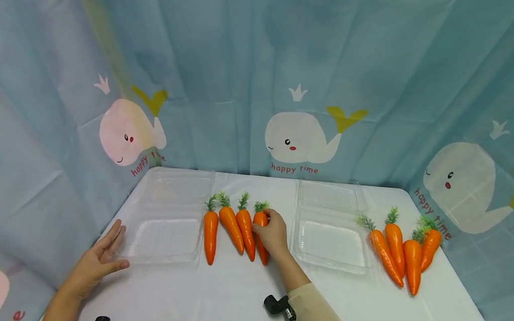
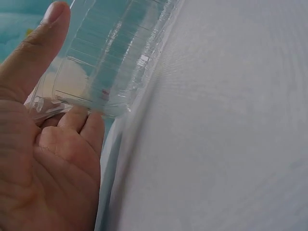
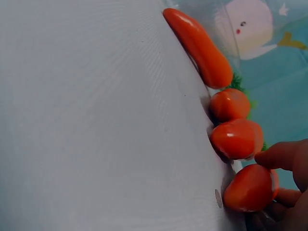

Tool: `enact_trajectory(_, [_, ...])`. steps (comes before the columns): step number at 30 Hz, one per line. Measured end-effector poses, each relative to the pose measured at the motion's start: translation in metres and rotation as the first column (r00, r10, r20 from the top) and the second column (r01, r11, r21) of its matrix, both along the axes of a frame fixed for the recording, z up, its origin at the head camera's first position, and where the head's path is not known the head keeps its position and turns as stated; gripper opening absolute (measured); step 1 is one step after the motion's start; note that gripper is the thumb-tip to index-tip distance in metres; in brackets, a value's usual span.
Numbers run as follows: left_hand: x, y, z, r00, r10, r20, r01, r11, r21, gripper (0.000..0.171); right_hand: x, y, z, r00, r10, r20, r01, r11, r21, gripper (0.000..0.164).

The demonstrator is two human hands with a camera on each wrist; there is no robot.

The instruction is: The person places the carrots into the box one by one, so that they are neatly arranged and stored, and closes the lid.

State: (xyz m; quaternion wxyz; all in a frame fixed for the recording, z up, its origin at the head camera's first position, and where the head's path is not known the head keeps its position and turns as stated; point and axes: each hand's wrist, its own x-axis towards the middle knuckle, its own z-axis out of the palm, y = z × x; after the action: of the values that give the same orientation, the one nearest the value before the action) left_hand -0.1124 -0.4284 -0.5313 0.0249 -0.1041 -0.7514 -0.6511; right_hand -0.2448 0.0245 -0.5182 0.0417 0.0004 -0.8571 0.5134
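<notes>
carrot (image 1: 262, 249) partly behind the right fingers (image 1: 273, 215)

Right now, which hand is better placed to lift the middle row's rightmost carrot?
Right, I'd judge: the right hand has its thumb and fingers around that carrot. The left hand is beside the left tray, which lies between it and that carrot.

It was a curtained-off nook, whether in a home or a studio I couldn't tell: beyond the right hand (image 1: 276, 234) and its grip hung a blue curtain (image 1: 230, 42) printed with whales (image 1: 304, 139), enclosing both sides; beneath stood a white table (image 1: 219, 298).
</notes>
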Motion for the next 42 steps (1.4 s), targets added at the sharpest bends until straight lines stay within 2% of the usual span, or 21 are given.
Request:
enact_trajectory(7, [0.004, 0.003, 0.0, 1.0, 0.002, 0.001, -0.002, 1.0, 0.031, 0.11, 0.003, -0.001, 0.004, 1.0, -0.015, -0.017, 0.014, 0.998, -0.069, 0.057])
enact_trajectory(17, [0.003, 0.003, 0.001, 1.0, -0.007, -0.019, 0.008, 0.999, 0.044, 0.11, 0.008, -0.004, 0.029, 0.995, 0.003, -0.097, -0.014, 0.994, -0.112, 0.054])
enact_trajectory(26, [0.003, 0.002, -0.002, 0.999, -0.016, -0.032, 0.018, 0.998, 0.056, 0.108, 0.012, -0.01, 0.055, 0.99, 0.068, -0.123, -0.091, 0.978, -0.19, 0.056])
enact_trajectory(34, [0.002, 0.005, -0.001, 1.0, -0.008, -0.02, 0.008, 0.999, 0.041, 0.106, 0.008, -0.018, 0.069, 0.983, 0.118, -0.143, -0.148, 0.962, -0.228, 0.054])
enact_trajectory(42, [0.003, 0.003, -0.001, 0.999, -0.011, -0.034, 0.013, 0.999, 0.039, 0.106, 0.008, -0.038, 0.083, 0.956, 0.197, -0.217, -0.246, 0.943, -0.226, 0.053])
